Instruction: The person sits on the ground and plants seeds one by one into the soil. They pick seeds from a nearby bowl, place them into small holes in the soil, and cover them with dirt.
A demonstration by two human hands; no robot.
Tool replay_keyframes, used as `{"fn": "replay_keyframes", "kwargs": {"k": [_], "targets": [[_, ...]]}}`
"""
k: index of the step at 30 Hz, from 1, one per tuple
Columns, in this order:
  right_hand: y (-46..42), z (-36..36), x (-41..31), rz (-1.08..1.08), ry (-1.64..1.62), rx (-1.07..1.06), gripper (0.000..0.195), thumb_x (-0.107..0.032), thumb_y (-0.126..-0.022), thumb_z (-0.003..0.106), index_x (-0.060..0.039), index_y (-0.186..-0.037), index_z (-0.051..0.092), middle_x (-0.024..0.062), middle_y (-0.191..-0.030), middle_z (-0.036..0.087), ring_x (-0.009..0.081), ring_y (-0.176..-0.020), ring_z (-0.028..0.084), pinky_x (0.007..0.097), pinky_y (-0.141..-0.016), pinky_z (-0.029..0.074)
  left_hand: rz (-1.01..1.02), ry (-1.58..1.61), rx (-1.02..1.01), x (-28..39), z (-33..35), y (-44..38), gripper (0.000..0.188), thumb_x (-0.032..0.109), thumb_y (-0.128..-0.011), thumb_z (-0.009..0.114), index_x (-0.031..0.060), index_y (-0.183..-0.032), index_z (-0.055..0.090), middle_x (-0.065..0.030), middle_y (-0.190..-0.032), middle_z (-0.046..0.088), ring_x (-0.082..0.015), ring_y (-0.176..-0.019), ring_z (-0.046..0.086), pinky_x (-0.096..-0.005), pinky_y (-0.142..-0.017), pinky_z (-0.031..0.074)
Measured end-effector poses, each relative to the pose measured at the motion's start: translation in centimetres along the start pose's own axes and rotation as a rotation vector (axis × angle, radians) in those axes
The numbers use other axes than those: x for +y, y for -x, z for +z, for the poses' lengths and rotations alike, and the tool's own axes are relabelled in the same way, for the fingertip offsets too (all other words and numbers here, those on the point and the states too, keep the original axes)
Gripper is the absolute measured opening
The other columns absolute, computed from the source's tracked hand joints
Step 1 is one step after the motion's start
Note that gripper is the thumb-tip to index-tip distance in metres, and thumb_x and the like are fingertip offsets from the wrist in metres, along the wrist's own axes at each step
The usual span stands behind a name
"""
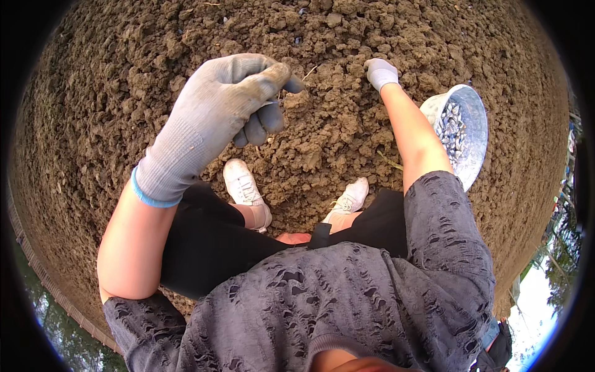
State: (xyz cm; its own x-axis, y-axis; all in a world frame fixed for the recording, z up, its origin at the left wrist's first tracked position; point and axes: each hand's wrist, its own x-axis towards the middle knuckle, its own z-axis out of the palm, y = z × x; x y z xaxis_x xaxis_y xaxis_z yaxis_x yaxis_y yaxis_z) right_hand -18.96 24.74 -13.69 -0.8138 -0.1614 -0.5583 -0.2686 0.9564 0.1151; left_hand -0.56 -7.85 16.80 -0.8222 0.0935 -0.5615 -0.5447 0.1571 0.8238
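My left hand (228,97), in a grey knit glove with dark coated fingers and a blue cuff, is raised over the soil (320,135). Its thumb and index finger come together, with the other fingers curled below. A thin pale edge shows between the fingers; whether it is a held piece is unclear. Farther out on the right, my right hand (382,73), also gloved, reaches down to the clods, its fingertips hidden. Beside my right forearm a metal basin (475,144) sits tilted on the ground, with many small shiny whitish-blue pieces (452,128) inside.
Loose brown clods surround my white shoes (242,183). A few small bluish bits (297,41) lie on the soil ahead. A dry stalk (389,160) lies left of my right forearm. Brick-like edging (51,286) curves along the lower left. Another person (496,346) is partly visible at lower right.
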Motion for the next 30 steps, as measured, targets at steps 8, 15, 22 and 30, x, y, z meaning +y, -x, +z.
{"fn": "replay_keyframes", "kwargs": {"k": [8,15,22,30], "targets": [[-1.0,2.0,-0.9,-0.025,0.112,0.081,0.018,-0.008,-0.093,0.061,-0.0066,-0.108,0.071,0.0163,-0.106,0.075,0.0343,-0.100,0.074,0.0461,-0.082,0.059,0.034,0.099,0.119,0.6,-0.4,-0.5,0.049,0.039,-0.108,0.047,-0.0034,-0.124,0.066,0.0030,-0.065,0.056,-0.0001,-0.047,0.037,-0.0171,-0.045,0.028],[-2.6,1.5,-3.2,0.128,0.038,0.126,0.017,-0.010,-0.092,0.065,-0.0090,-0.102,0.080,0.0158,-0.103,0.078,0.0351,-0.098,0.075,0.0471,-0.079,0.059,0.137,0.333,0.095,-0.8,-1.3,-0.3,0.043,0.026,-0.112,0.044,-0.0074,-0.136,0.059,-0.0015,-0.085,0.064,-0.0030,-0.065,0.052,-0.0160,-0.060,0.044],[-1.7,-0.5,0.9,-0.009,-0.036,-0.036,0.048,-0.032,-0.096,0.067,-0.0120,-0.139,0.064,0.0173,-0.137,0.065,0.0357,-0.123,0.064,0.0437,-0.105,0.051,0.018,0.837,-0.170,-3.3,-2.7,-1.7,0.053,0.036,-0.106,0.060,-0.0076,-0.134,0.053,-0.0203,-0.117,0.066,-0.0250,-0.104,0.071,-0.0368,-0.092,0.064],[14.6,-14.3,-7.4,-0.351,-0.560,0.462,0.024,-0.028,-0.097,0.072,-0.0125,-0.114,0.076,0.0116,-0.103,0.076,0.0218,-0.085,0.073,0.0332,-0.078,0.055,0.113,0.748,-0.154,-3.6,-1.9,-1.0,0.075,0.051,-0.100,0.064,-0.0091,-0.141,0.044,-0.0228,-0.119,0.064,-0.0279,-0.104,0.070,-0.0387,-0.096,0.063]]}}
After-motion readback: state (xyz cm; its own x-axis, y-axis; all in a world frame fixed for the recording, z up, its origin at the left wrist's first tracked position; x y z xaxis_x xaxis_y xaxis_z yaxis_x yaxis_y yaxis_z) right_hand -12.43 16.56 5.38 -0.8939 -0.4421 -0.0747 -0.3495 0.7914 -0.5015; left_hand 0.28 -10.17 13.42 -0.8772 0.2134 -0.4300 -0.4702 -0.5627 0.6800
